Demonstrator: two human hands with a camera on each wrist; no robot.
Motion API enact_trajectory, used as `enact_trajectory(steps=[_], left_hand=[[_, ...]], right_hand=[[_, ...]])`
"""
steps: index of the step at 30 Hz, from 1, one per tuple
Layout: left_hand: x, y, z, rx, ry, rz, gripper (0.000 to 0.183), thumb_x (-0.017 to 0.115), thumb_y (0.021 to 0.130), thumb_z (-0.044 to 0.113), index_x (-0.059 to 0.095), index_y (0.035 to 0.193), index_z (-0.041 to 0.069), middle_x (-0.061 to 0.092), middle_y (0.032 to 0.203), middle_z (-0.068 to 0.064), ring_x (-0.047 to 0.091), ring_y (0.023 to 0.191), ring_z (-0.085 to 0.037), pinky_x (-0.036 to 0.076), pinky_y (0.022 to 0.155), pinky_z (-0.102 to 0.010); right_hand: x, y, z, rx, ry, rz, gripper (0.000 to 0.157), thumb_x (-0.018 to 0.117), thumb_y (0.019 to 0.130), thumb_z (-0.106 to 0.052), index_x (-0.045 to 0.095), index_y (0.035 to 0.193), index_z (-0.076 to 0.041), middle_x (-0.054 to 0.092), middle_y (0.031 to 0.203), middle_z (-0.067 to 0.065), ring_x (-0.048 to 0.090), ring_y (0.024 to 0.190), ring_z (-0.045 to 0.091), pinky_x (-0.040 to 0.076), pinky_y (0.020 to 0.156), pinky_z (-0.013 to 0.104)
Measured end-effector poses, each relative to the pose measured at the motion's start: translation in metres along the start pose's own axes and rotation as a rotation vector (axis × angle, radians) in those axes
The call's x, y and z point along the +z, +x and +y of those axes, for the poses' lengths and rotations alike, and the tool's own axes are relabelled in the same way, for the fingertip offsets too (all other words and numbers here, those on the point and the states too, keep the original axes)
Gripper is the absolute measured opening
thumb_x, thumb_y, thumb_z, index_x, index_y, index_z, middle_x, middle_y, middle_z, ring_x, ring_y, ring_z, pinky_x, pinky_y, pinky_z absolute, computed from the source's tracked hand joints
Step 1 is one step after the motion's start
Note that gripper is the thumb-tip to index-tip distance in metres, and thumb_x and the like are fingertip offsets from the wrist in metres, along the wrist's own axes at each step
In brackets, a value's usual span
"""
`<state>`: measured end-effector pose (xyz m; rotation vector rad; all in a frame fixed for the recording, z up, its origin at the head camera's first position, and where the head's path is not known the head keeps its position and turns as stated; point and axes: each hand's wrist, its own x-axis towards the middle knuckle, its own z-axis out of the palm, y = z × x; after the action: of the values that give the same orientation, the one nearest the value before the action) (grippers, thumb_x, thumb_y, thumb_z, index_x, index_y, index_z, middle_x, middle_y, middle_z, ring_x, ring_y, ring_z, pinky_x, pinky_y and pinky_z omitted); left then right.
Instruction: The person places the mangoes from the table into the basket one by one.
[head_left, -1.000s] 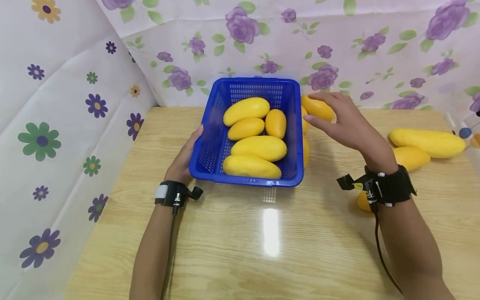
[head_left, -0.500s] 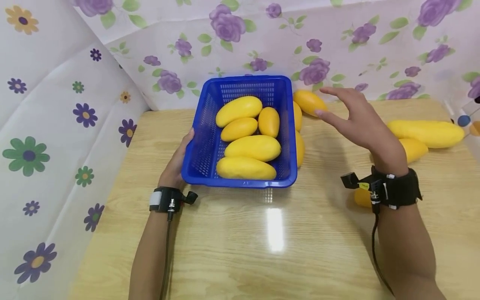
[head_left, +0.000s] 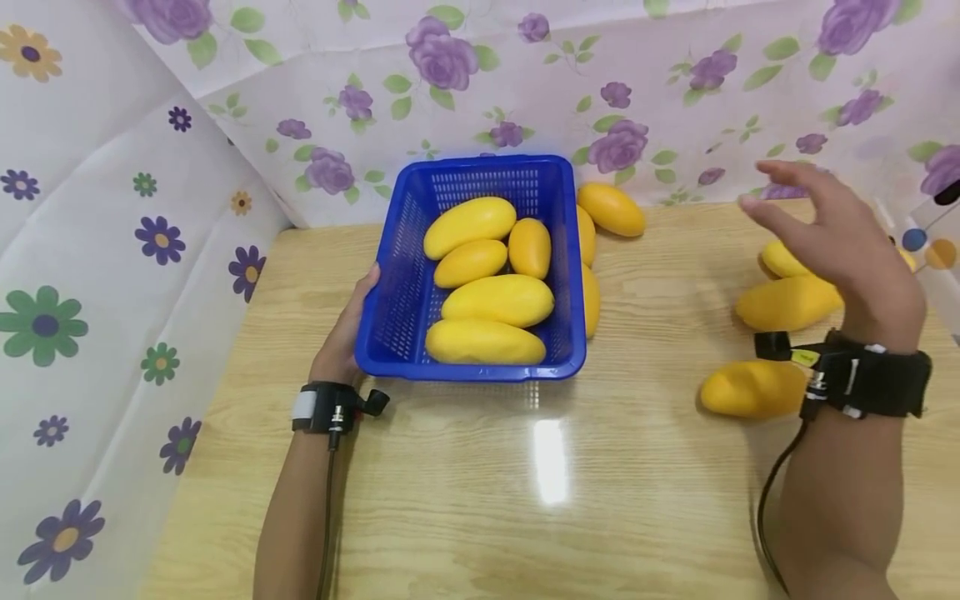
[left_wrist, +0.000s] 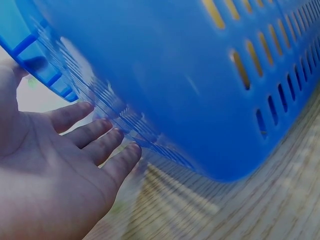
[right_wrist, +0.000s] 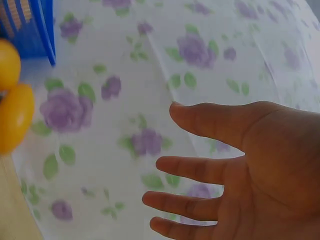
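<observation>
Along the left wall of a blue plastic basket point(head_left: 465, 372) lies my left hand point(head_left: 341, 337), its thumb up by the rim. In the left wrist view the fingers point(left_wrist: 95, 131) are fairly straight, their tips at the slotted basket wall. Several yellow mangoes point(head_left: 498, 300) lie inside the basket. My right hand point(head_left: 843, 237) is raised at the right with its thumb and fingers spread, holding nothing. Below it lie an orange-yellow mango point(head_left: 783, 304) and, partly hidden behind the hand, a brighter yellow one point(head_left: 782, 260). Nearer to me, another mango point(head_left: 746, 389) sits beside the right wrist.
Close by the basket's right side are more mangoes, one at the back point(head_left: 611, 208) and others partly covered by the rim point(head_left: 590, 300). Flowered sheets point(head_left: 525, 83) hang behind and to the left of the wooden table point(head_left: 465, 500).
My right hand has moved right, away from the mangoes beside the basket to over those at the right. The left hand stays at the basket; the view has shifted slightly.
</observation>
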<state>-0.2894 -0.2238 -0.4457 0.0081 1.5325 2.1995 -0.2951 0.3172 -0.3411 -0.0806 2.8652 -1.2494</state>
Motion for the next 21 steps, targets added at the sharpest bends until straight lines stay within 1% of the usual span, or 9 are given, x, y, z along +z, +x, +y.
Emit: enact_trajectory(steps=[2, 4, 6, 10, 13, 17, 21], left_hand=[[-0.002, 0.001, 0.000, -0.001, 0.007, 0.002, 0.070, 0.043, 0.096, 0.062, 0.025, 0.157, 0.032, 0.027, 0.155, -0.021, 0.044, 0.124, -0.031, 0.048, 0.093, -0.044], [-0.003, 0.002, 0.000, 0.000, 0.014, 0.003, 0.070, 0.043, 0.096, 0.061, 0.025, 0.157, 0.032, 0.026, 0.155, -0.021, 0.044, 0.126, -0.032, 0.047, 0.095, -0.046], [-0.003, 0.001, 0.000, 0.005, 0.026, 0.003, 0.069, 0.042, 0.097, 0.062, 0.024, 0.157, 0.033, 0.025, 0.156, -0.022, 0.043, 0.126, -0.032, 0.046, 0.096, -0.046], [-0.002, 0.000, 0.001, 0.005, 0.029, -0.009, 0.070, 0.041, 0.097, 0.062, 0.024, 0.158, 0.032, 0.025, 0.155, -0.024, 0.045, 0.123, -0.031, 0.048, 0.094, -0.045], [-0.002, 0.000, 0.001, 0.002, 0.022, -0.016, 0.070, 0.041, 0.097, 0.062, 0.024, 0.158, 0.031, 0.026, 0.154, -0.024, 0.046, 0.122, -0.031, 0.049, 0.093, -0.045], [-0.002, 0.000, 0.000, 0.002, 0.020, -0.005, 0.069, 0.041, 0.096, 0.062, 0.025, 0.157, 0.033, 0.025, 0.155, -0.024, 0.045, 0.124, -0.032, 0.047, 0.094, -0.045], [-0.003, 0.001, 0.000, -0.002, 0.018, 0.010, 0.069, 0.042, 0.096, 0.063, 0.027, 0.156, 0.033, 0.026, 0.156, -0.024, 0.046, 0.124, -0.031, 0.047, 0.095, -0.045]], right_hand=[[-0.007, 0.000, 0.012, 0.059, 0.006, 0.022, 0.071, 0.048, 0.099, -0.048, 0.021, 0.160, -0.023, 0.006, 0.166, 0.011, -0.002, 0.149, 0.038, 0.002, 0.110, 0.069], [-0.012, 0.001, 0.023, 0.107, 0.006, 0.025, 0.073, 0.047, 0.098, -0.050, 0.019, 0.160, -0.024, 0.004, 0.166, 0.011, -0.004, 0.149, 0.039, 0.003, 0.109, 0.069], [-0.016, 0.002, 0.034, 0.149, -0.007, 0.021, 0.077, 0.046, 0.097, -0.053, 0.015, 0.160, -0.021, 0.005, 0.165, 0.016, -0.003, 0.148, 0.044, 0.005, 0.107, 0.072], [-0.021, 0.004, 0.051, 0.221, -0.033, 0.011, 0.086, 0.043, 0.096, -0.057, 0.008, 0.160, -0.012, 0.004, 0.163, 0.024, -0.001, 0.145, 0.052, 0.008, 0.104, 0.075], [-0.023, 0.006, 0.062, 0.260, -0.050, 0.004, 0.090, 0.043, 0.095, -0.059, 0.007, 0.159, -0.007, 0.002, 0.162, 0.026, 0.001, 0.143, 0.055, 0.011, 0.104, 0.075], [-0.025, 0.008, 0.076, 0.310, -0.086, 0.003, 0.093, 0.043, 0.093, -0.062, 0.006, 0.159, -0.007, -0.001, 0.161, 0.029, 0.003, 0.141, 0.057, 0.011, 0.104, 0.075], [-0.027, 0.008, 0.093, 0.357, -0.086, -0.012, 0.099, 0.044, 0.092, -0.065, 0.002, 0.158, -0.005, -0.008, 0.160, 0.028, 0.003, 0.139, 0.060, 0.011, 0.104, 0.074]])
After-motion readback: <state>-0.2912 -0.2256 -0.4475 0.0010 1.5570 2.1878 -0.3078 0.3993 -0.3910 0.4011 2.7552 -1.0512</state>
